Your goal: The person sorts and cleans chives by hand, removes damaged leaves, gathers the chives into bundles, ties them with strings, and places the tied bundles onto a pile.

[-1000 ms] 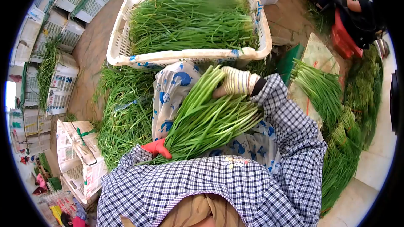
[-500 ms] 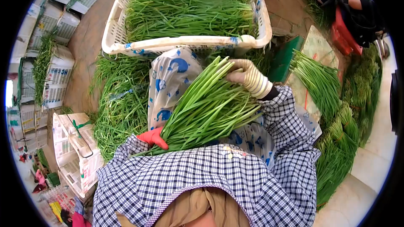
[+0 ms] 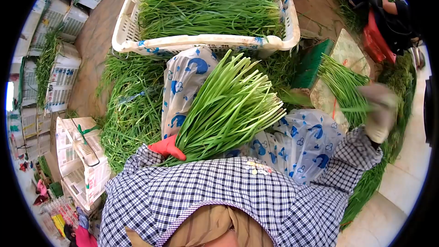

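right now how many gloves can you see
2: a red glove on the left hand, low on the green bundle; a pale glove, motion-blurred, on the right hand, out to the right. More may be hidden in the background.

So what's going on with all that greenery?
A person in a black-and-white checked top grips a thick bunch of long green stalks in the red-gloved left hand, above translucent plastic with blue prints. The pale-gloved right hand, blurred, is out to the side. A white plastic crate in front holds more greens.
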The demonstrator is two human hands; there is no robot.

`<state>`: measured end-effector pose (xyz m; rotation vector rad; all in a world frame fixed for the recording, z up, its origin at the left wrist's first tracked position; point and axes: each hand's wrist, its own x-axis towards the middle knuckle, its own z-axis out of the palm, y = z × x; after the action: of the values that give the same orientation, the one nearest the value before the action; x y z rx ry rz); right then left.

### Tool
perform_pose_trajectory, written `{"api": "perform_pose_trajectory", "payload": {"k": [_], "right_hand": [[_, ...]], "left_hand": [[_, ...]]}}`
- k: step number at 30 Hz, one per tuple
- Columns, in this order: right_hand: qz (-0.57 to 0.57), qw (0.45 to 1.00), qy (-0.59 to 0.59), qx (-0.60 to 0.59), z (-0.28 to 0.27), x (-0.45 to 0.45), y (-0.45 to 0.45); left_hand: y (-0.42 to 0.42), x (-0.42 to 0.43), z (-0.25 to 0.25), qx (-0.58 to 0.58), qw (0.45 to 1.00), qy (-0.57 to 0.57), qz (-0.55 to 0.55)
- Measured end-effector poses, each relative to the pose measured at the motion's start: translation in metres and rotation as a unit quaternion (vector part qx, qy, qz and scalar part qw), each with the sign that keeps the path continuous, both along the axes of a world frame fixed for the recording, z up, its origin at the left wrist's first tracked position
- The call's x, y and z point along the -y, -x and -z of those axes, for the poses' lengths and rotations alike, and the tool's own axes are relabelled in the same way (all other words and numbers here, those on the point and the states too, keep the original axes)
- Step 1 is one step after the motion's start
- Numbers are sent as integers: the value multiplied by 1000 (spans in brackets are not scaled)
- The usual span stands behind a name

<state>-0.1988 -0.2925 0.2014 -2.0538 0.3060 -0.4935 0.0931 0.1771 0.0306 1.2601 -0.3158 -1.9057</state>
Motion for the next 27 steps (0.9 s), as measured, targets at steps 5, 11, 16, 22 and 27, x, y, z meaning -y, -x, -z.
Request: {"api": "perform_pose_trajectory", "payload": {"k": [5,11,16,22,27], "right_hand": [[-18,983,140,-113,39,-89,-89],[-185,889,336,-251,107,-154,-186],[-161,920,239,-264,134,-171,-190],[-109,982,118,-97,120,-180,-162],[-237,933,-264,58,61,-150,-112]], "left_hand": [[5,12,-13,20,999,35,-7],[16,11,-16,44,996,60,-43],[19,7,-10,-47,995,9,-93],[18,5,-7,-47,991,40,-118],[17,3,-2,-30,993,47,-100]]}}
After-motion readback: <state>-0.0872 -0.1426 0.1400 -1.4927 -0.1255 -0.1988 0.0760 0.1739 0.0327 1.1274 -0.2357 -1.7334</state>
